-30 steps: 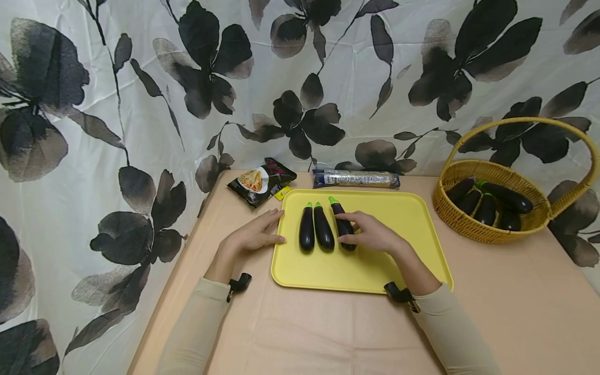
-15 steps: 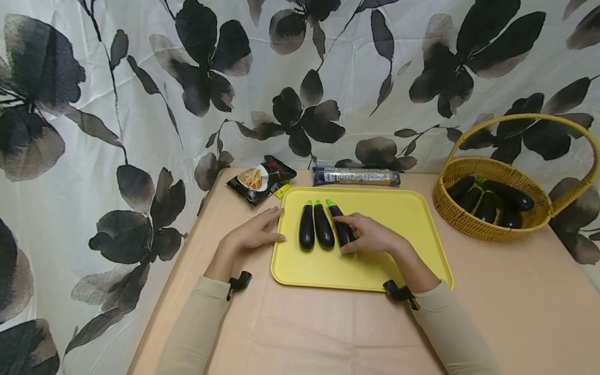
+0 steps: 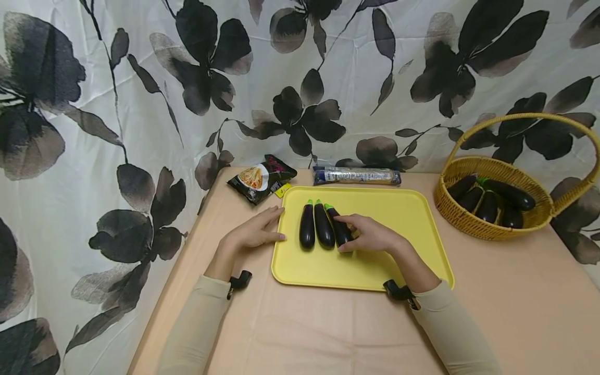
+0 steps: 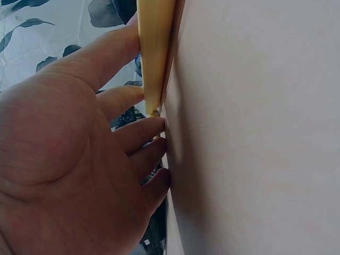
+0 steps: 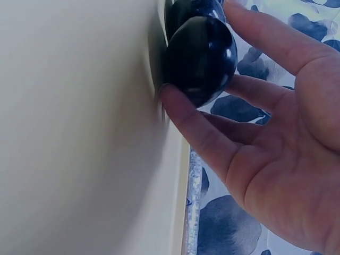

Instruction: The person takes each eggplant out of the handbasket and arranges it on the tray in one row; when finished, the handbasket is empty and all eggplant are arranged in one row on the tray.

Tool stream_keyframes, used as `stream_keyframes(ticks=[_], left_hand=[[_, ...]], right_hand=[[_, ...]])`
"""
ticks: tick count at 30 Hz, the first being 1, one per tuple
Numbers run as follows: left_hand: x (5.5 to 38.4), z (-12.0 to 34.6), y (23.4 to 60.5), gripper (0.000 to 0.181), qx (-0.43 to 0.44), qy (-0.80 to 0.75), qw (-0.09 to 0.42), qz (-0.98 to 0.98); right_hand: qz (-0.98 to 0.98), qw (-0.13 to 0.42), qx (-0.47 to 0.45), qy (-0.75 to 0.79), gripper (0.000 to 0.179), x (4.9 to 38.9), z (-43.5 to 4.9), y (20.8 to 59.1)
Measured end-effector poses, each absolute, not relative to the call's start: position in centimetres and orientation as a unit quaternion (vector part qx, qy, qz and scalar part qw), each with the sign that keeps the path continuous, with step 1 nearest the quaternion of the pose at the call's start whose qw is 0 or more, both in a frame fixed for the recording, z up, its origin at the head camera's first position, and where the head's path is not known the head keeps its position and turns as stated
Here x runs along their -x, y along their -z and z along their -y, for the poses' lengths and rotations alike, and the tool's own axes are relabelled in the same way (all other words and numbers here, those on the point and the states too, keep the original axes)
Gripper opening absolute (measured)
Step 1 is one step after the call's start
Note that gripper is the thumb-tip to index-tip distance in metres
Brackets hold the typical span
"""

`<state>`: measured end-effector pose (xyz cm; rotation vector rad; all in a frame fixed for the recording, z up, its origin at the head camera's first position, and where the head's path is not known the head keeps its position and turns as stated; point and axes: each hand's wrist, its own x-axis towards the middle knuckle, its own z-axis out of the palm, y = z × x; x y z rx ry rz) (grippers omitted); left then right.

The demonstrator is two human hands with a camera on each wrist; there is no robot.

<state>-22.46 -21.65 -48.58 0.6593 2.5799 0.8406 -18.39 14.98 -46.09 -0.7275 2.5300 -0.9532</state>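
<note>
Three dark purple eggplants with green stems lie side by side on the yellow tray (image 3: pixel 403 205) in the head view. My right hand (image 3: pixel 375 234) holds the rightmost eggplant (image 3: pixel 341 234) between thumb and fingers. Its lower end leans close against the middle eggplant (image 3: pixel 324 229), while the left eggplant (image 3: pixel 307 229) stands slightly apart. In the right wrist view, my thumb lies along the rounded end of the held eggplant (image 5: pixel 199 61). My left hand (image 3: pixel 250 232) touches the tray's left edge, its fingers extended; the left wrist view shows fingertips at the tray rim (image 4: pixel 155 53).
A wicker basket (image 3: pixel 487 233) with a tall handle holds several more eggplants at the right. Behind the tray lie a black snack-like packet (image 3: pixel 262 179) and a long blue-and-clear package (image 3: pixel 357 176). A floral curtain (image 3: pixel 356 114) hangs behind the table (image 3: pixel 300 333).
My right hand has shifted the rightmost eggplant a little left, so it sits nearer the middle one. My left hand has stayed at the tray's edge.
</note>
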Motion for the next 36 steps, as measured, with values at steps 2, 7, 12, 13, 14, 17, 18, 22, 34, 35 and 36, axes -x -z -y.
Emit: stream_keyframes(ticks=[2, 7, 12, 13, 14, 17, 18, 22, 34, 35, 36], left_hand=[[22.5, 21.7, 48.6, 0.089, -0.232, -0.296, 0.174, -0.91], [22.4, 21.6, 48.7, 0.089, -0.232, -0.293, 0.174, -0.911], [22.4, 21.7, 48.7, 0.089, -0.234, -0.288, 0.172, -0.912], [22.4, 21.7, 48.7, 0.089, -0.234, -0.288, 0.172, -0.912], [22.4, 21.7, 48.7, 0.089, -0.234, -0.289, 0.172, -0.912], [22.4, 21.7, 48.6, 0.089, -0.235, -0.29, 0.172, -0.912], [22.4, 21.7, 48.6, 0.089, -0.235, -0.289, 0.172, -0.912], [22.4, 21.7, 48.6, 0.089, -0.232, -0.29, 0.172, -0.912], [22.3, 21.6, 48.6, 0.089, -0.231, -0.295, 0.174, -0.911], [22.3, 21.6, 48.6, 0.089, -0.231, -0.295, 0.174, -0.911], [22.4, 21.6, 48.6, 0.089, -0.231, -0.295, 0.173, -0.911]], right_hand=[[-0.888, 0.173, 0.256, 0.34, 0.09, 18.4, -15.0, 46.2], [-0.883, 0.181, 0.25, 0.354, 0.09, 18.2, -15.0, 46.1], [-0.879, 0.184, 0.253, 0.359, 0.088, 18.1, -15.0, 46.0], [-0.879, 0.185, 0.253, 0.359, 0.088, 18.1, -15.0, 46.0], [-0.879, 0.184, 0.254, 0.358, 0.088, 18.1, -15.0, 46.0], [-0.881, 0.181, 0.254, 0.355, 0.088, 18.0, -15.0, 45.9], [-0.883, 0.179, 0.254, 0.351, 0.089, 18.0, -15.0, 45.8], [-0.896, 0.161, 0.251, 0.33, 0.087, 17.8, -15.1, 45.0], [-0.909, -0.004, 0.212, 0.359, 0.062, 16.9, -17.7, 41.7], [-0.909, -0.019, 0.206, 0.362, 0.061, 16.9, -18.1, 41.5], [-0.908, -0.036, 0.201, 0.366, 0.059, 16.9, -18.5, 41.3]])
